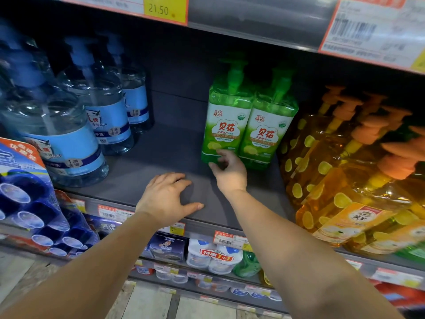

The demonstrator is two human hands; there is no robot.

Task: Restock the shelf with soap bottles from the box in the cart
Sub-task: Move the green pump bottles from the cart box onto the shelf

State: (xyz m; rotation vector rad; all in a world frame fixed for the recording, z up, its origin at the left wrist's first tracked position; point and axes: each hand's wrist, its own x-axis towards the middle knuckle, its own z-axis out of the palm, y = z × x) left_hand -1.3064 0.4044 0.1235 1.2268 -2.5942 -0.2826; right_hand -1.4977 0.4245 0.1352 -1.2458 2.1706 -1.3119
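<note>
Two green soap pump bottles stand side by side toward the back of the dark grey shelf. My right hand reaches the base of the left green bottle, its thumb and fingers curled at the bottle's lower edge. The right green bottle stands against it, untouched. My left hand hovers or rests on the bare shelf near the front edge, fingers spread and relaxed, holding nothing. Neither box nor cart is in view.
Clear blue-labelled pump bottles fill the shelf's left side. Orange pump bottles crowd the right. A blue hanging pack sits at the far left. The shelf above hangs low. Smaller goods line the lower shelves.
</note>
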